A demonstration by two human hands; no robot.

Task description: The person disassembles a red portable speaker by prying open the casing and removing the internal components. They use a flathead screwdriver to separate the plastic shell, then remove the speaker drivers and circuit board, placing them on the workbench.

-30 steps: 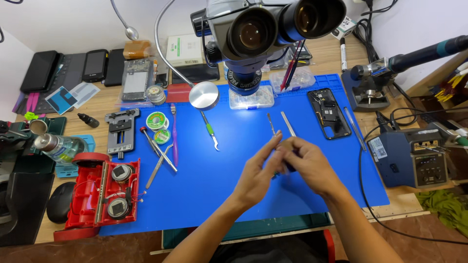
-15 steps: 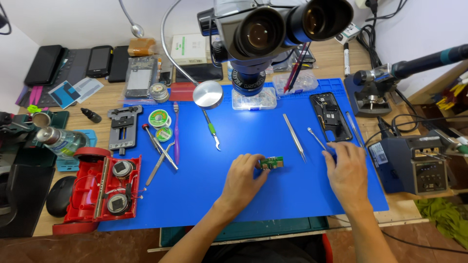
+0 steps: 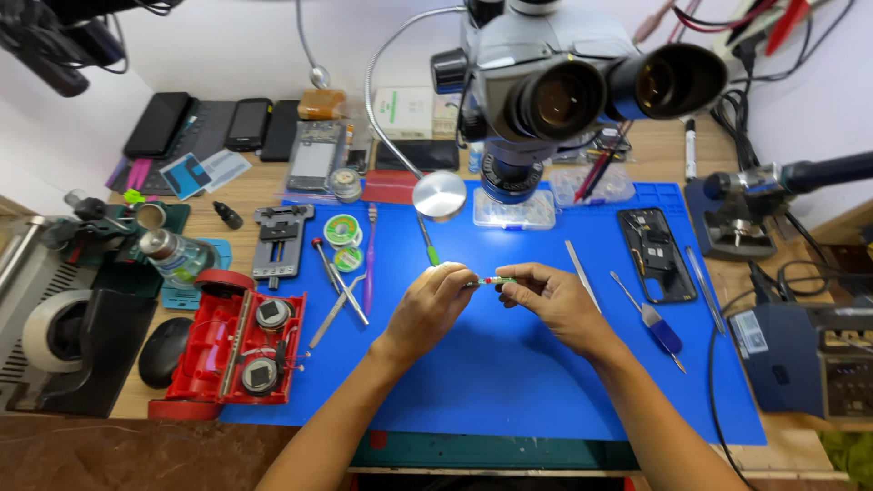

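Both hands meet above the blue mat (image 3: pixel 509 382), under the microscope (image 3: pixel 555 82). The left hand (image 3: pixel 432 305) and right hand (image 3: pixel 550 300) each pinch one end of a small green board (image 3: pixel 491 281), held between their fingertips. Far beyond the grip, a white box with a green label (image 3: pixel 405 111) lies on the table (image 3: pixel 273 182). Left of the grip sit round green-labelled spools (image 3: pixel 343 229).

The small green circuit board (image 3: pixel 491 281) is showing only as a sliver, the fingers (image 3: pixel 455 277) of both hands covering its ends. The microscope (image 3: pixel 564 82) is hiding the tabletop's far edge behind it, its top running off the picture.
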